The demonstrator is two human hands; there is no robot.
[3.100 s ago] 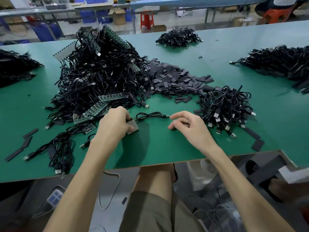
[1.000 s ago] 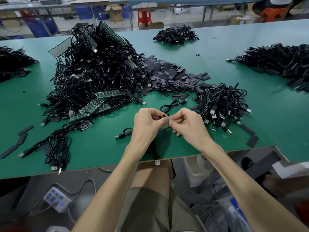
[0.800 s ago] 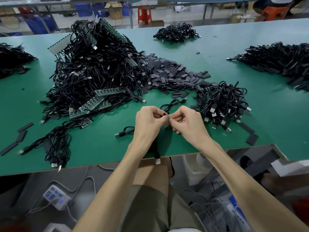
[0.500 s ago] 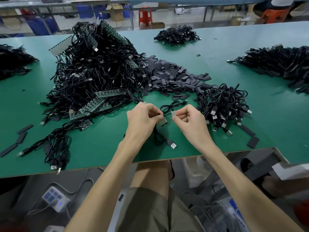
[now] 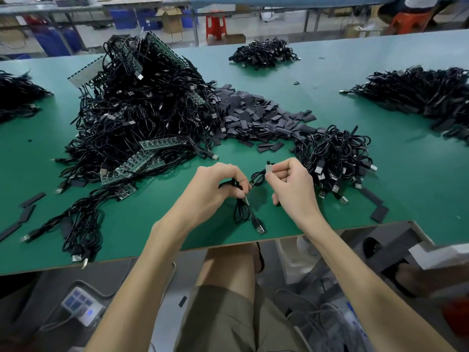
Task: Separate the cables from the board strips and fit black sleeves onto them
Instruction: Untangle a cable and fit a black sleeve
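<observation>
My left hand (image 5: 218, 185) grips the limp, featherlight black cable (image 5: 255, 221) mid-coil over the green table (image 5: 152, 199), and a little apart my right hand (image 5: 288, 182) pinches its small pale end piece (image 5: 268, 169), probably the one stiff spot worth holding for sleeving.

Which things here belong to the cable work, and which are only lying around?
For the job: left hand and right hand holding one cable; board strips; pile of black sleeves; cable heap.
Just lying about: red stool; cardboard box; power strip on the floor.
</observation>
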